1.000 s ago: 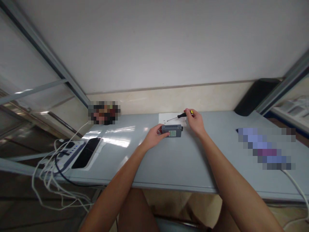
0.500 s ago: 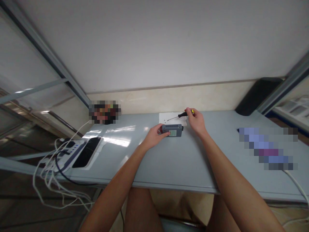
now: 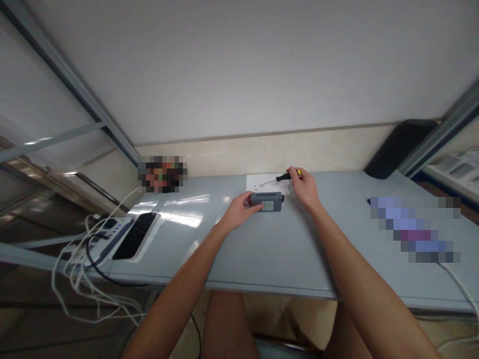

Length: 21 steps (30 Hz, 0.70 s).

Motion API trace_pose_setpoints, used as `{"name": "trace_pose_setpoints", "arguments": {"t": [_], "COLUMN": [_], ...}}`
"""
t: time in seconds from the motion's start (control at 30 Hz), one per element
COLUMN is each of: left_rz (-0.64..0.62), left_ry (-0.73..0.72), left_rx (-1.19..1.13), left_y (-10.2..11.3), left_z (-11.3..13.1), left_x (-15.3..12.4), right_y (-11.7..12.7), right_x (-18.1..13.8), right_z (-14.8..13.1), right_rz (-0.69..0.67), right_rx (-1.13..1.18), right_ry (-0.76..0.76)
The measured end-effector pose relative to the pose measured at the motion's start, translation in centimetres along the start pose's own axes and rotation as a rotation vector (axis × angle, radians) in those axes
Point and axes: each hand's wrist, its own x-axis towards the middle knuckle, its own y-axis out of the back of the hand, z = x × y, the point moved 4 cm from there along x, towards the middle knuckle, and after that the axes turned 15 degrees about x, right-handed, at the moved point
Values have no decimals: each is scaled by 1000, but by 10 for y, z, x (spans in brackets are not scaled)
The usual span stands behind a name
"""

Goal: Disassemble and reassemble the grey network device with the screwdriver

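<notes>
"Pale wall [image 3: 262,75] fills the space beyond the grey box [image 3: 273,205]. What's next in size?"

"Grey-blue bench [image 3: 284,254], stretching to both sides of the box and out in front of it. Far to the box's right, and behind it, stands a black cylinder [image 3: 396,149]."

"And on the box's left?"

"A power strip [image 3: 108,242], well apart from it, and a black-faced slab [image 3: 135,235] a little closer."

"Then the white paper [image 3: 252,178]?"

"Just behind the box."

"How are the left hand [image 3: 239,212] and right hand [image 3: 304,188]?"

"Apart from each other. The left grips the box by its left end; the right, just right of the box and behind it, curls around a black-and-yellow screwdriver [image 3: 283,177]."

"Pointing where?"

"Leftward, across the paper behind the box, toward small dark specks [image 3: 255,186]. I can't make out whether it touches any."
</notes>
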Motion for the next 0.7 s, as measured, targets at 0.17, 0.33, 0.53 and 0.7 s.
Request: {"name": "trace_pose_setpoints", "arguments": {"t": [0.17,0.33,0.53,0.7], "left_rz": [5,1,10,59], "left_ry": [-1,-4,-10,0], "left_rx": [11,0,5,-25], "left_y": [0,0,-1,-1], "left_z": [0,-1,0,-2], "left_x": [0,0,-1,-1], "right_y": [1,3,3,-6], "right_x": [1,1,1,-3], "right_z": [1,2,1,-6], "right_rz": [8,20,31,-50], "right_rx": [11,101,344,550], "right_ry": [-7,-57,-207,-348]}}
